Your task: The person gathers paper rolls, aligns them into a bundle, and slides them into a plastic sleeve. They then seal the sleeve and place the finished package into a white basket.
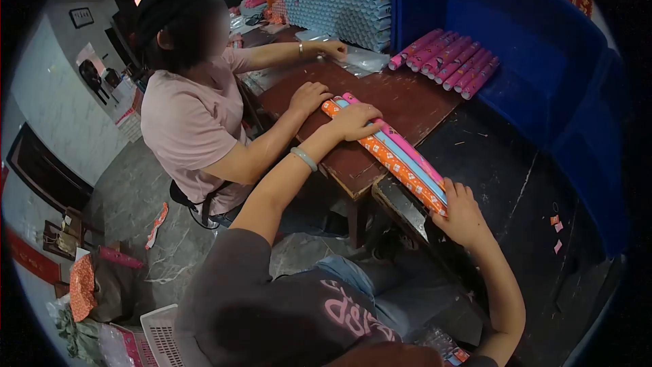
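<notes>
A side-by-side bundle of wrapping paper rolls lies slantwise across the brown table's corner: an orange patterned roll (401,169), a light blue roll (402,152) and a pink roll (415,153). My left hand (354,122) is laid over the bundle toward its far end, fingers curved around it. At the near end, my right hand (462,217) grips the roll ends, thumb on the orange side and fingers over the tips. Beside the far end rests a co-worker's hand (309,98).
Several pink rolls (445,62) lie in a row beneath a blue plastic partition (516,47). Clear plastic sleeves (367,62) are by the co-worker's other hand (333,49). Behind stands a tall stack of rolls (333,10). Paper scraps (557,226) dot the black surface (502,163).
</notes>
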### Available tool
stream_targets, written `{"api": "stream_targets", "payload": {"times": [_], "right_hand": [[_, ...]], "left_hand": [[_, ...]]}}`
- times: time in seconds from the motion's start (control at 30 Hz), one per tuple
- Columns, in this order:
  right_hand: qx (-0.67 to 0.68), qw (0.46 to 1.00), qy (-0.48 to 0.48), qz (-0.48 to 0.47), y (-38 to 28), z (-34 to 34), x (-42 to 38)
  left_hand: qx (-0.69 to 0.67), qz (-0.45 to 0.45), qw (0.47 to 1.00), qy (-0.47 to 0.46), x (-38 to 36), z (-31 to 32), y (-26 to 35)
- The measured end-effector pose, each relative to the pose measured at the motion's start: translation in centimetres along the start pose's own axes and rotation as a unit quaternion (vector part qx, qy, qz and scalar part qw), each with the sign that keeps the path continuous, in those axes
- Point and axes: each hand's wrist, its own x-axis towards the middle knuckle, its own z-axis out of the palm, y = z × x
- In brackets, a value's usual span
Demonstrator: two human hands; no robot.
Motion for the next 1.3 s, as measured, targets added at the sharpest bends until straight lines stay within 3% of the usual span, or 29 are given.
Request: {"api": "stream_targets", "payload": {"times": [0.17,0.33,0.4,0.67,0.77,0.87,1.0,1.07,1.3], "right_hand": [[0.033,0.999,-0.022,0.021,-0.1,-0.6,0.0],[0.028,1.0,-0.01,-0.004,1.0,-0.2,0.1],[0.024,0.999,-0.023,-0.021,1.8,-0.4,0.3],[0.077,0.996,-0.017,-0.036,2.5,-0.9,0.7],[0.07,0.997,0.006,-0.038,2.8,-0.5,0.5],[0.096,0.994,-0.045,-0.012,2.1,-1.2,0.4],[0.093,0.995,-0.022,-0.014,2.0,0.1,0.6],[0.087,0.995,0.039,-0.032,2.1,0.9,0.8],[0.07,0.996,0.057,-0.025,1.3,0.9,0.6]], "left_hand": [[0.015,0.02,0.999,0.04,0.1,0.6,-0.3],[0.058,0.043,0.995,-0.062,-1.3,-1.4,1.5],[0.084,0.135,0.986,-0.051,-1.9,-2.6,2.4],[0.106,0.126,0.983,-0.085,-1.7,-1.9,0.8],[0.1,0.168,0.979,-0.05,-1.4,-1.7,0.4],[0.096,0.168,0.979,-0.07,-1.0,-2.0,0.1],[0.133,0.189,0.969,-0.086,0.4,-4.0,0.0],[0.161,0.194,0.964,-0.083,1.0,-5.1,0.3],[0.183,0.213,0.958,-0.065,1.6,-6.2,0.8]]}}
